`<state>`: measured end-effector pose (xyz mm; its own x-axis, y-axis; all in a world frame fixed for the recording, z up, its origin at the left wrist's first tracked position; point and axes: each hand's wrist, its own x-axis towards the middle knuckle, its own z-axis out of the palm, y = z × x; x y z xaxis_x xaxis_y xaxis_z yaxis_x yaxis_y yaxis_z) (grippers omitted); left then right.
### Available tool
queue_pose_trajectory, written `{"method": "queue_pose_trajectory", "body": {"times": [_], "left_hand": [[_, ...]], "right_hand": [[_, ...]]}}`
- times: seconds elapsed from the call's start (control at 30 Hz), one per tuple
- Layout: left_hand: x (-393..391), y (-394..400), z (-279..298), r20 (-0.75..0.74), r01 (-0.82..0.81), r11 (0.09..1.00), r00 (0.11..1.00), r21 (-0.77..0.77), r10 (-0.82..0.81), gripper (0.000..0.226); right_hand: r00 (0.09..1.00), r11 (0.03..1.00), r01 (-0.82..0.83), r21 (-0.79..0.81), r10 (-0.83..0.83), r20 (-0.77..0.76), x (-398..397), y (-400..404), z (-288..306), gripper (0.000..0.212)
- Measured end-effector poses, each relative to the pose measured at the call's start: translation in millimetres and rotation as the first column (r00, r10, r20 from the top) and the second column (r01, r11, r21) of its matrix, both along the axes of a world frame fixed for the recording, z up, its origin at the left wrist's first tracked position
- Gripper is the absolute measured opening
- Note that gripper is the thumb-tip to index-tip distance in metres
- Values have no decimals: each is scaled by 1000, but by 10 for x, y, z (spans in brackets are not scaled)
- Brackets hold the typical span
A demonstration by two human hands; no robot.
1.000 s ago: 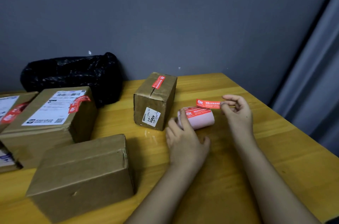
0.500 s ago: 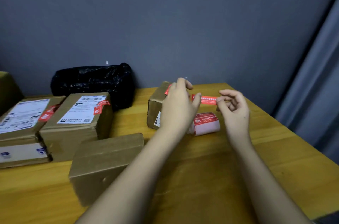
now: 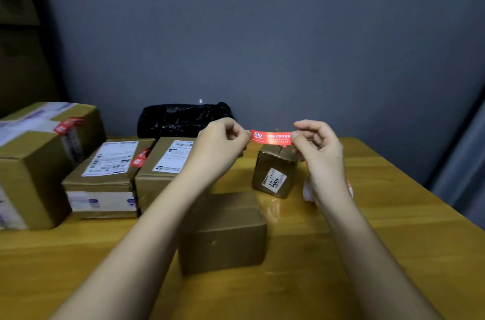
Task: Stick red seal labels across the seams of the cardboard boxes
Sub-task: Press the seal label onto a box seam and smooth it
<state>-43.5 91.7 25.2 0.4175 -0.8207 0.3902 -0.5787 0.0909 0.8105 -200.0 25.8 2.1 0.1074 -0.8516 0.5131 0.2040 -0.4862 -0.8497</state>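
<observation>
Both hands are up over the table (image 3: 393, 214), stretching a red label (image 3: 271, 137) flat between them. Left hand (image 3: 223, 140) pinches one end, right hand (image 3: 319, 146) pinches the other, so they're apart with the strip taut in the middle. It hangs just above the small box (image 3: 274, 171), the upright one with a white sticker on its side, not touching it as far as I can tell.

Using that small box as the marker: a plain box (image 3: 225, 230) sits nearer the person, no red on it that I can see. Left of the small box are two flat boxes (image 3: 147, 162) side by side with shipping slips on top and a red label between them. Further left is a big box (image 3: 34, 162), blurry, also with red on it. Behind, against the wall, a black bag (image 3: 181, 119). Something pinkish-white peeks out just right of the small box, mostly hidden by the right wrist.
</observation>
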Motion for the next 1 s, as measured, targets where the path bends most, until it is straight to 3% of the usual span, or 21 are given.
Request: {"method": "queue_pose_trajectory", "body": {"times": [0.13,0.27,0.43,0.67,0.9,1.0], "left_hand": [[145,227,-20,-78,4,1000,997,-11,-5,35],[239,364,-94,-36,-47,999,998,-9,46,53],[384,398,-200,40,-106,993,993,-46,107,28],[419,514,-361,185,-144,990,973,2,142,23],[415,692,-524,403,-209,960,907,187,119,20],[396,721,-546,484,-249,950,865,191,129,19]], "right_hand": [[999,999,-29,25,30,-41,211,84,6,20],[997,998,-48,27,50,-65,388,184,14,17],[990,996,-89,29,91,-103,482,272,13,15],[959,994,-71,80,90,-267,420,307,-161,12],[796,1000,1,-20,-13,-605,334,350,-373,11],[714,995,14,-96,-77,-695,358,377,-424,10]]}}
